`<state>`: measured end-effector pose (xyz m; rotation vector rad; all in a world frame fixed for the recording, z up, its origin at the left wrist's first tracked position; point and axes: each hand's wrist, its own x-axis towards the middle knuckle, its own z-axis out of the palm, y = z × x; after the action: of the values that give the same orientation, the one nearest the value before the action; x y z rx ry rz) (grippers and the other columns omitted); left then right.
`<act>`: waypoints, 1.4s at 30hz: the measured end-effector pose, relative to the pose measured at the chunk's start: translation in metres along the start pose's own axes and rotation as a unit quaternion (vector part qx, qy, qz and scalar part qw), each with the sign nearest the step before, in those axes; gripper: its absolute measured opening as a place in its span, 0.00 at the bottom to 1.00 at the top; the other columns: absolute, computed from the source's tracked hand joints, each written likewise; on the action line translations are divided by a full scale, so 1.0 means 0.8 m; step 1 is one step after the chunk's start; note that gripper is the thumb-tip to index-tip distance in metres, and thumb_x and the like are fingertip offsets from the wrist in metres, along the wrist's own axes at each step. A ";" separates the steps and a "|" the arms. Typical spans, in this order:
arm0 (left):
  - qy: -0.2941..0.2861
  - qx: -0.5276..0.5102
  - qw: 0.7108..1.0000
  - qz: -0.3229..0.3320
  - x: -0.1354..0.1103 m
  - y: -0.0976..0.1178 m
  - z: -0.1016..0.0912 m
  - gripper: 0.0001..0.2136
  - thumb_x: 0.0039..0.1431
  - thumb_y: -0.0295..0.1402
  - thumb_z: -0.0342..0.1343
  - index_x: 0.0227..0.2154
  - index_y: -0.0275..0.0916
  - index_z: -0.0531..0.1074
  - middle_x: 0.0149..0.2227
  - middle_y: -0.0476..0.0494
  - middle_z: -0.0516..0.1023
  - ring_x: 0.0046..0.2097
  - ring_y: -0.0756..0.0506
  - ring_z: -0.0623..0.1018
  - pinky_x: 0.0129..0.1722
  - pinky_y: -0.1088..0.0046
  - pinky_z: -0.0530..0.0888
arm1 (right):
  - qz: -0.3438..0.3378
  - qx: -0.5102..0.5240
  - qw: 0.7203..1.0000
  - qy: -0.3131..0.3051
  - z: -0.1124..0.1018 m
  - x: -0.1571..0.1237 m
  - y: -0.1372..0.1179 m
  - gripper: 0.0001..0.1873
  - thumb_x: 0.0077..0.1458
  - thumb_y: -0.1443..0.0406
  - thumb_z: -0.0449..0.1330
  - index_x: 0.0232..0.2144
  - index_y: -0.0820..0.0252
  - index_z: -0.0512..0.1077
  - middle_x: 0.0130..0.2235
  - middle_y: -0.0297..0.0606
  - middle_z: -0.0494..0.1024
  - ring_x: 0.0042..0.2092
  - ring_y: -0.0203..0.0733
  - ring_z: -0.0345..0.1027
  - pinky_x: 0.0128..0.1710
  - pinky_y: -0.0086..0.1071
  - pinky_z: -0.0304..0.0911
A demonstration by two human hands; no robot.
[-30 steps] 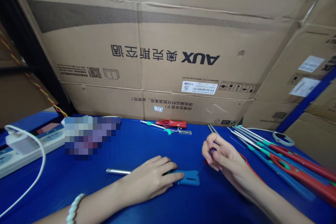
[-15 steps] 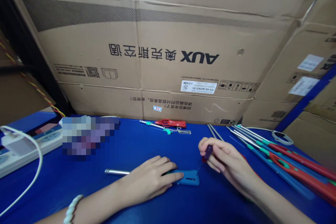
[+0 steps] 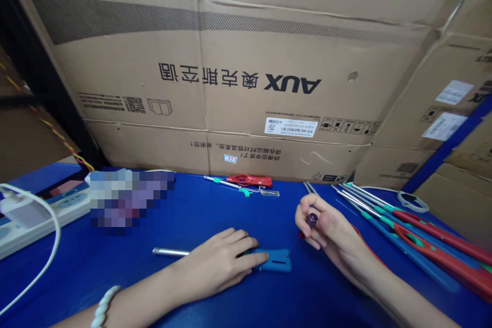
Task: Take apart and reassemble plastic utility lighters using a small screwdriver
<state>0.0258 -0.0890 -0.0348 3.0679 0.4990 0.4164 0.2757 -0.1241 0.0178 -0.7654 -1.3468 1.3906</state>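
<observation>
A blue long-necked lighter lies on the blue tabletop, its silver tube pointing left. My left hand is laid over its middle, fingers wrapped round it and holding it down; the palm hides much of the body. In my right hand is a small screwdriver with a dark purple handle, held between thumb and fingers. Its thin shaft slants down to the left, and the tip meets the lighter's right end. Whether the tip sits in a screw, I cannot tell.
Toward the back lies an opened red lighter with loose parts and a clear tube. Several red and blue lighters are heaped at right. A white power strip stands left, and a large cardboard box walls off the back.
My right hand has rolled its grip on the screwdriver, and the handle's end now faces me more. The left hand and the blue lighter stay in place.
</observation>
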 end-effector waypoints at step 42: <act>0.011 -0.005 1.000 0.001 -0.002 -0.001 0.002 0.18 0.66 0.27 0.47 0.58 0.44 0.61 0.47 0.41 0.71 0.46 0.43 0.71 0.46 0.67 0.69 | -0.134 -0.408 0.903 0.000 -0.029 0.001 -0.003 0.13 0.68 0.62 0.44 0.40 0.55 0.68 0.39 0.38 0.71 0.32 0.37 0.63 0.34 0.31 0.60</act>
<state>0.0248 -0.0888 -0.0370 3.0587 0.4927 0.4502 0.2977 -0.1160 0.0163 -1.0555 -1.9736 0.5683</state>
